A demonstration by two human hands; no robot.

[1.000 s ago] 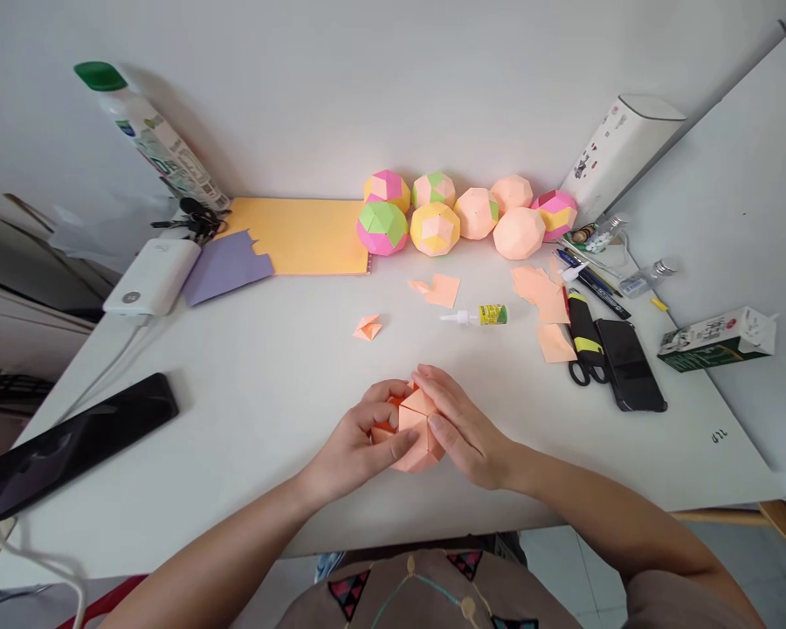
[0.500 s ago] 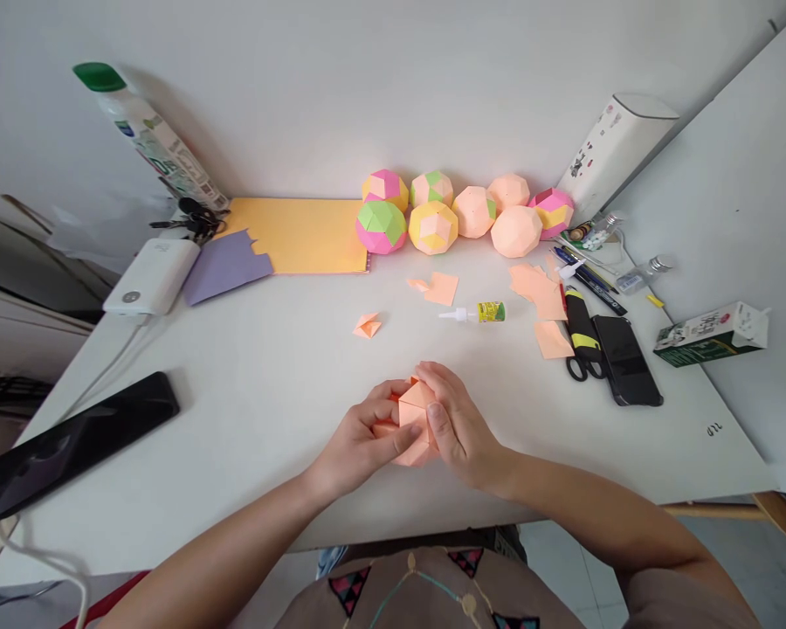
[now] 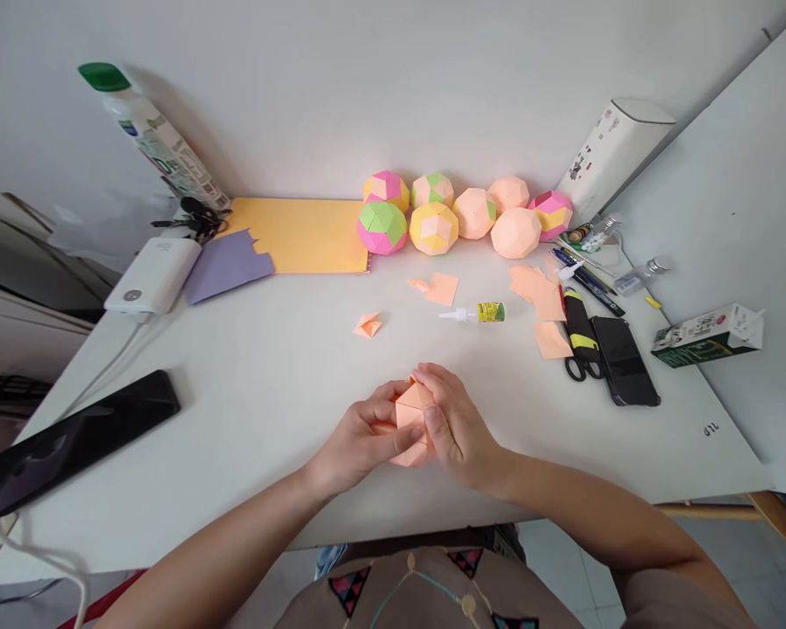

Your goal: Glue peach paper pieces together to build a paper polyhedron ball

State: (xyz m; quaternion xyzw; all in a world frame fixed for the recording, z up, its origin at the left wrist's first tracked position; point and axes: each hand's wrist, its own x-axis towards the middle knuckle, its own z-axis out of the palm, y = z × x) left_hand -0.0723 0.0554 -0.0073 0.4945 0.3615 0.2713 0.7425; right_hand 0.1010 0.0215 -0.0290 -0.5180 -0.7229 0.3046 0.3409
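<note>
Near the front edge of the white worktop (image 3: 249, 367), the left hand (image 3: 360, 437) and right hand (image 3: 468, 437) have their fingers curled closed around a faceted peach paper ball (image 3: 411, 415). Beyond it lies a white-nozzled bottle (image 3: 491, 312), its yellow-green label too small to read; its contents cannot be told, nor those of the printed carton (image 3: 707, 336) at right.

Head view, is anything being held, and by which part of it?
Yes, a peach paper shape, by its sides: left grip on its left, thumb on its visible face; right grip around its right.
</note>
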